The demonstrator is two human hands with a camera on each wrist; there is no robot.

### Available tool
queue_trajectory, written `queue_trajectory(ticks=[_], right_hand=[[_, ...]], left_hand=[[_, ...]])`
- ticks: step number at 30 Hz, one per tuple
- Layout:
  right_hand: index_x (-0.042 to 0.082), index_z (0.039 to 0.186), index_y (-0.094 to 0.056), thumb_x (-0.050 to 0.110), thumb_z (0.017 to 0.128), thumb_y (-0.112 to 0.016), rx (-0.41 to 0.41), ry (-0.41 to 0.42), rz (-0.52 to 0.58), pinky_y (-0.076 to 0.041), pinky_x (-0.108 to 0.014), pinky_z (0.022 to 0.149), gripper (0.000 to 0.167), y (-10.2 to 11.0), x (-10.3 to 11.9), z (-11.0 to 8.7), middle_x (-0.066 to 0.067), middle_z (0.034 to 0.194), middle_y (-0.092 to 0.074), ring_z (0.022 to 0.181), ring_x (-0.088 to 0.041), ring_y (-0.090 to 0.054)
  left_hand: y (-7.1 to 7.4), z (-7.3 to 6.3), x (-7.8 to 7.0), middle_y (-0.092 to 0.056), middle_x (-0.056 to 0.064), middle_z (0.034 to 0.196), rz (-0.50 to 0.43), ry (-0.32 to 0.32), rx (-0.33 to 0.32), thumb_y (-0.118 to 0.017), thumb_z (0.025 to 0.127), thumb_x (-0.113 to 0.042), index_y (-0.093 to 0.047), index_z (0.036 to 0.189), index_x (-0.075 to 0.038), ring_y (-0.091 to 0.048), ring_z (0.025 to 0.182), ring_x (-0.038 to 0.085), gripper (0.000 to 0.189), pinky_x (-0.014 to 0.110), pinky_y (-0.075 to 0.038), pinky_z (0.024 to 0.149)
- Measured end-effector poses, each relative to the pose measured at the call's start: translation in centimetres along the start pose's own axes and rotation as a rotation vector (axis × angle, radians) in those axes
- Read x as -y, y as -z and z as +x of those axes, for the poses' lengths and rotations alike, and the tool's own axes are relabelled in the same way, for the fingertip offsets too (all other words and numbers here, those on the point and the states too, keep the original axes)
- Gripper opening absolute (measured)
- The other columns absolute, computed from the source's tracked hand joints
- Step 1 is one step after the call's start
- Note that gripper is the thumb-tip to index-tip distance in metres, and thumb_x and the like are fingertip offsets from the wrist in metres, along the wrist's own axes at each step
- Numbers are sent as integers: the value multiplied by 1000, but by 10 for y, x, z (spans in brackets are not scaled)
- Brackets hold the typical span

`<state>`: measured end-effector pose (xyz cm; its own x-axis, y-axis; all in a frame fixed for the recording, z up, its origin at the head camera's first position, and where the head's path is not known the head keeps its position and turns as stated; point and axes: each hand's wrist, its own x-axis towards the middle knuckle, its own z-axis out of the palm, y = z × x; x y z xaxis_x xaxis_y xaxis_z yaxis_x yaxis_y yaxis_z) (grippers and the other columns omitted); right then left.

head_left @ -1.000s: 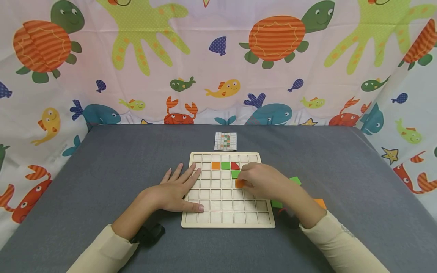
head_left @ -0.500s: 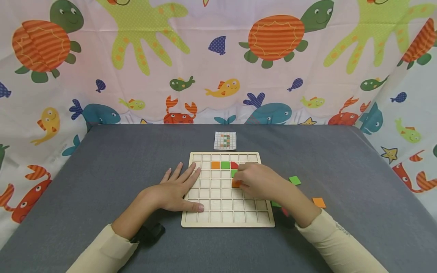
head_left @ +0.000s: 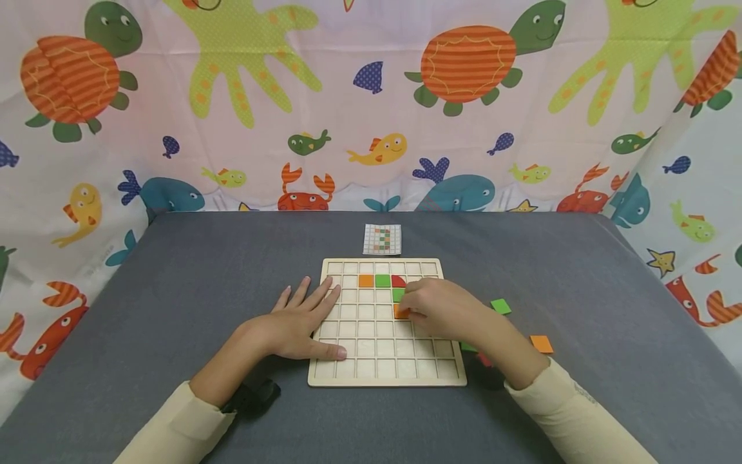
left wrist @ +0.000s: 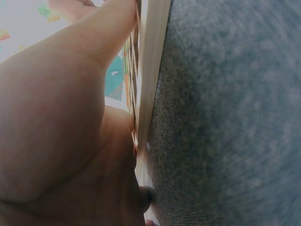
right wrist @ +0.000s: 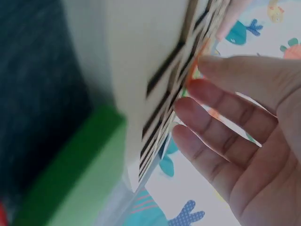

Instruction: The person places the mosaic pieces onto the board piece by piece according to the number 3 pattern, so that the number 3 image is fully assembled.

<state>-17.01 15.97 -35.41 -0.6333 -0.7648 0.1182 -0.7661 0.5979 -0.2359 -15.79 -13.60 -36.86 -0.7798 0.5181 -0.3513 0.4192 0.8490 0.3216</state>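
Observation:
A wooden grid board [head_left: 362, 369] lies on the grey cloth. My left hand [head_left: 295, 328] rests spread on its left side, thumb and fingers straight; the left wrist view shows the palm side by the board's edge [left wrist: 150, 66]. Over the right half, my right hand [head_left: 440, 309] has its thumb and fingertips at an orange square tile [head_left: 400, 312], pinching it at a cell and hiding part of it. Just above that tile is a green square tile [head_left: 397, 295], below a red quarter-round tile [head_left: 397, 281]. In the same row as the red one sit another green tile [head_left: 382, 281] and an orange tile [head_left: 366, 281].
Behind the board lies a small pattern card [head_left: 382, 240] with a coloured grid. Right of the board are a loose green tile [head_left: 501, 306], an orange tile [head_left: 542, 344], and green [right wrist: 75, 174] and red [head_left: 484, 360] pieces partly under my right forearm. A printed sea-animal curtain [head_left: 232, 148] surrounds the table.
The orange tile under my right fingers has shifted slightly left, lining up beneath the green one. My right hand moved a little left with it; the left hand stayed put.

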Motion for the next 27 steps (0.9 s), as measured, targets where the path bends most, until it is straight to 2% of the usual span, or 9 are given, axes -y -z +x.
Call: queue_trajectory(ticks=[5,10,16,18,20,23,27], right_hand=[[12,86,-76,-3,86,-67,-6,5,27,-51,-29,70,17,8,-4,-15,4,86,-69,78,-10,-60],[13,91,-75,11,87,-78,33,-97,11,-51,-30,70,5,21,-4,-39,5,89,-65,79,-11,-59],[22,85,-68,13,78,-86,142,-204,13,-45,-29,63,21,32,-4,-63,10,81,-56,71,-8,-49],[23,89,-69,14,75,-88,178,-246,20,-46,-30,64,26,33,-3,-69,11,84,-57,72,-8,-49],[23,94,-71,14,73,-89,200,-277,29,-47,-31,65,30,33,-3,-72,11,87,-59,74,-8,-50],[22,99,-72,13,72,-90,197,-293,31,-47,-30,64,33,31,-3,-75,11,89,-59,73,-8,-51],[22,92,-69,8,72,-88,165,-264,20,-43,-27,59,30,28,-3,-76,10,82,-54,68,-6,-47]], left_hand=[[0,0,-1,3,7,168,-2,0,0,-60,82,-77,-7,163,-15,11,150,40,115,64,3,114],[-1,0,0,3,7,168,-6,-5,0,-60,82,-78,-7,163,-15,12,150,40,115,64,4,114],[-7,5,6,8,2,168,-1,5,-8,-56,77,-85,-3,163,-19,15,150,37,120,61,6,115],[-9,7,8,10,-1,167,8,16,-5,-54,76,-88,-1,163,-22,16,150,34,121,59,7,115],[-8,6,7,9,1,167,0,10,-9,-54,76,-87,-2,163,-21,15,150,36,121,60,7,115],[-4,2,3,7,4,168,-21,1,-5,-56,79,-84,-4,163,-18,14,150,38,119,62,6,115],[1,-2,-1,4,8,168,-28,-14,-2,-58,81,-80,-7,163,-14,12,150,41,117,64,5,114]])
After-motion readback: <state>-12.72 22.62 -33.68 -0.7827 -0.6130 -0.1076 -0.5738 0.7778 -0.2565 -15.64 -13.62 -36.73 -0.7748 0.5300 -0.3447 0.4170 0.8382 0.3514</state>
